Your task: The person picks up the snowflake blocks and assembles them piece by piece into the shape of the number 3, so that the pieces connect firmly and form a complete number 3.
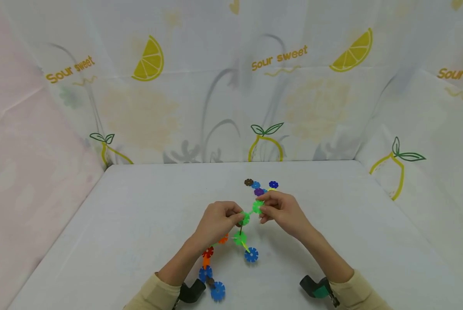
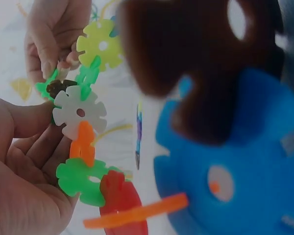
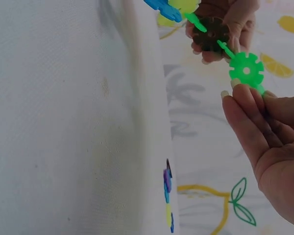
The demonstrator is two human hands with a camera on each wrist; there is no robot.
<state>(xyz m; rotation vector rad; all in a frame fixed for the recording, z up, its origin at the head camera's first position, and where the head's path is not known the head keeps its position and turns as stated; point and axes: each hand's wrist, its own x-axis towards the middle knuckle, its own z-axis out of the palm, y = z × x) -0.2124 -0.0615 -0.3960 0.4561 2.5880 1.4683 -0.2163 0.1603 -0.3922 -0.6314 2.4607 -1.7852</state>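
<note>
The tabletop (image 1: 138, 206) is white, its far edge running straight. Lying directly on it, at about 1 o'clock, is one cluster of notched discs (image 1: 258, 192), its near side partly hidden. Within the cluster: a brown disc (image 1: 248, 182) at 10 o'clock, a light blue disc (image 1: 256, 185) just beside it, a purple disc (image 1: 258, 192) toward 7 o'clock, a yellow piece (image 1: 272, 189) at 4 o'clock, and a dark blue disc (image 1: 273, 184) at 2 o'clock.
</note>
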